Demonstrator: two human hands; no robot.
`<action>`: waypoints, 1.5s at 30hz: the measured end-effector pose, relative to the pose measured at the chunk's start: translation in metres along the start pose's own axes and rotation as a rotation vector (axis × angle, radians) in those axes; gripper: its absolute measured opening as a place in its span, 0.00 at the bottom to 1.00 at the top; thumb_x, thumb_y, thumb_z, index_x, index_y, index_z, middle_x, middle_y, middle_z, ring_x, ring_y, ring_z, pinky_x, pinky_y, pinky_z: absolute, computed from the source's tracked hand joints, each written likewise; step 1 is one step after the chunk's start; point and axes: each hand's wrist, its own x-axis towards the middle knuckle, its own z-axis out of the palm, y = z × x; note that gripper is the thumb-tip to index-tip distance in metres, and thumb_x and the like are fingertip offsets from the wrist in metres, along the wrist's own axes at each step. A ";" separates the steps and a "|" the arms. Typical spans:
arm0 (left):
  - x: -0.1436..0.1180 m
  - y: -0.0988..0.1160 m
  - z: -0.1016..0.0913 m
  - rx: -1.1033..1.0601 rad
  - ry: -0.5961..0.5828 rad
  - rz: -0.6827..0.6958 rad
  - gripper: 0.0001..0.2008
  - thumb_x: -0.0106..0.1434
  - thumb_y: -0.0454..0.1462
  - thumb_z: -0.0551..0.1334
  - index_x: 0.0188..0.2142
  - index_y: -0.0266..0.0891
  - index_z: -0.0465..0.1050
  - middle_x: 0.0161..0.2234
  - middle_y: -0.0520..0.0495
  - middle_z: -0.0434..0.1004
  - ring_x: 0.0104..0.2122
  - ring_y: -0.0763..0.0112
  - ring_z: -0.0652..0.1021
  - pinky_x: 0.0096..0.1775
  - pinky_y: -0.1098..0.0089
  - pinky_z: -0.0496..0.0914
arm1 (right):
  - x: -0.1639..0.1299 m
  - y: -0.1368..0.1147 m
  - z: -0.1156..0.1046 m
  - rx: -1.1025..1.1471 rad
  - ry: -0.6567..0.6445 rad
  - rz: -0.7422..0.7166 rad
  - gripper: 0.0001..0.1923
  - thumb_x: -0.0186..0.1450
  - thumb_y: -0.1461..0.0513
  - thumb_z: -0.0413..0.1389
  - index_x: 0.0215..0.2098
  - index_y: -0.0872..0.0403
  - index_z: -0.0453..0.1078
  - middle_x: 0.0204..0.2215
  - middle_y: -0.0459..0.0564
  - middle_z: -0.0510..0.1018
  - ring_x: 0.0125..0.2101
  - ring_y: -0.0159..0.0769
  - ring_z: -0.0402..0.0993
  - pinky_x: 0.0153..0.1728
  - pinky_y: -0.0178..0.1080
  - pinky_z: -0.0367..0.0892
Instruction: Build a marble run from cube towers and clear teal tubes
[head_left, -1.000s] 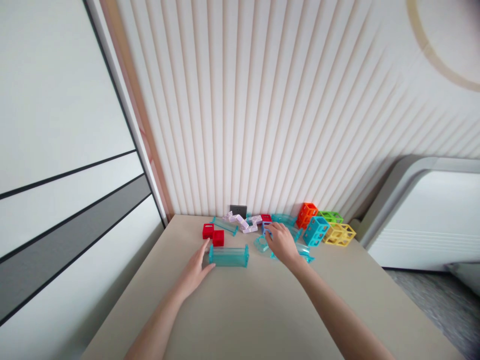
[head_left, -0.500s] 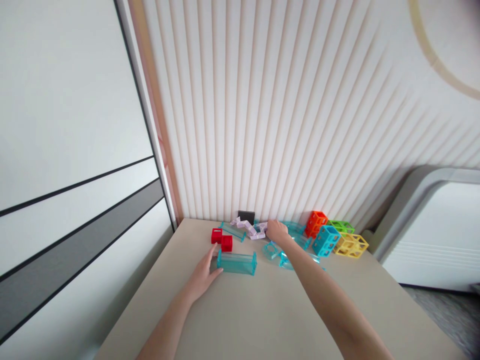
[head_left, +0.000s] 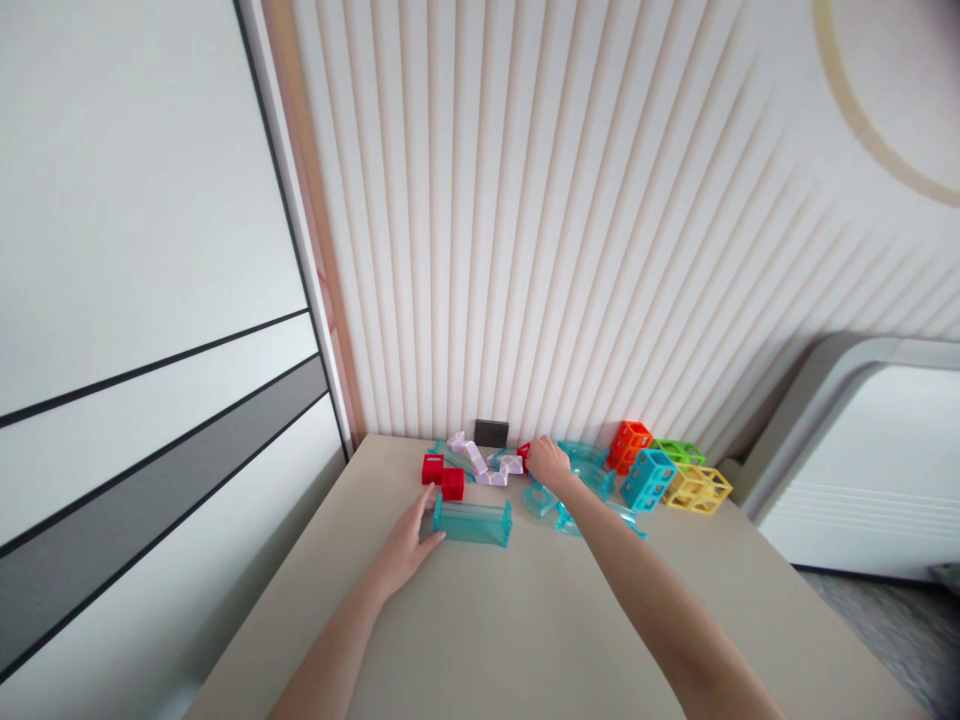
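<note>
My left hand [head_left: 407,542] rests on the table with thumb and fingers spread, around the left end of a clear teal track piece [head_left: 472,524]. Its fingertips lie just below two red cube blocks [head_left: 452,485], set corner to corner. My right hand [head_left: 549,463] is closed farther back, its fingers on a red block [head_left: 524,456] that is mostly hidden by the hand. A zigzag chain of pale purple pieces [head_left: 491,478] lies left of that hand. Curved teal track pieces [head_left: 592,458] lie right of it and partly under the forearm.
Orange [head_left: 628,447], blue [head_left: 649,479], green [head_left: 681,451] and yellow [head_left: 699,489] frame blocks stand at the right. A black rectangular thing [head_left: 491,432] leans at the ribbed wall [head_left: 480,220]. A white cabinet [head_left: 150,250] borders the left side of the table [head_left: 465,640].
The pale purple chain has shifted left, away from my right hand. A red block now shows at my right fingertips. My left hand has stayed almost in place.
</note>
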 end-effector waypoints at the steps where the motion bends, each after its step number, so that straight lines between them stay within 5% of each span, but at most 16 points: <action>1: 0.000 0.000 0.000 0.001 -0.002 -0.002 0.37 0.64 0.39 0.62 0.70 0.43 0.52 0.61 0.37 0.71 0.60 0.55 0.72 0.62 0.49 0.63 | -0.001 0.000 0.000 0.002 0.009 0.000 0.17 0.71 0.56 0.58 0.55 0.54 0.70 0.53 0.54 0.75 0.48 0.42 0.76 0.48 0.49 0.74; 45: 0.001 0.003 -0.001 -0.069 0.002 -0.028 0.36 0.63 0.41 0.64 0.68 0.45 0.56 0.67 0.38 0.63 0.64 0.52 0.68 0.65 0.48 0.58 | -0.020 -0.005 0.015 -0.124 0.076 -0.031 0.17 0.71 0.56 0.58 0.56 0.55 0.69 0.53 0.54 0.74 0.48 0.42 0.75 0.48 0.49 0.74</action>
